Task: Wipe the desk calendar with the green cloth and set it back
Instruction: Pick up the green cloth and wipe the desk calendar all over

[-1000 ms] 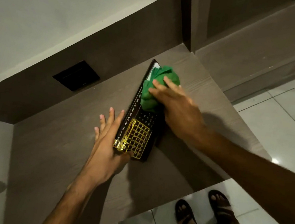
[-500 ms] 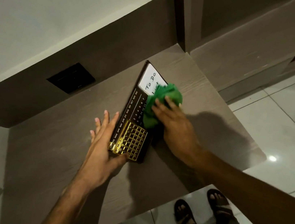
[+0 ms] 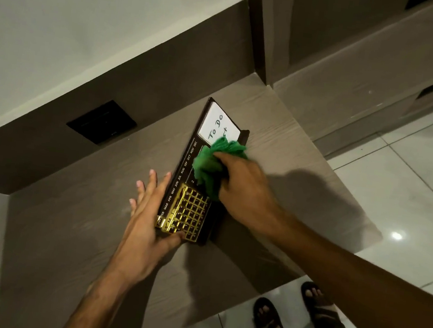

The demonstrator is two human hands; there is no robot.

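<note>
Two hands on a calendar (image 3: 183, 187), left hand (image 3: 145, 226) flat and open bracing its edge, right hand (image 3: 244, 193) clutching a green cloth (image 3: 209, 165) against its face, wooden desk (image 3: 75, 227) beneath

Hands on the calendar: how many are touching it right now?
2. The left hand steadies the calendar at its near left corner, thumb by the gold grid. The right hand presses the green cloth on its middle, just below the white note.

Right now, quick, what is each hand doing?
Left hand: open, braced against the desk calendar.
Right hand: closed on the green cloth, pressing it on the calendar.
</note>
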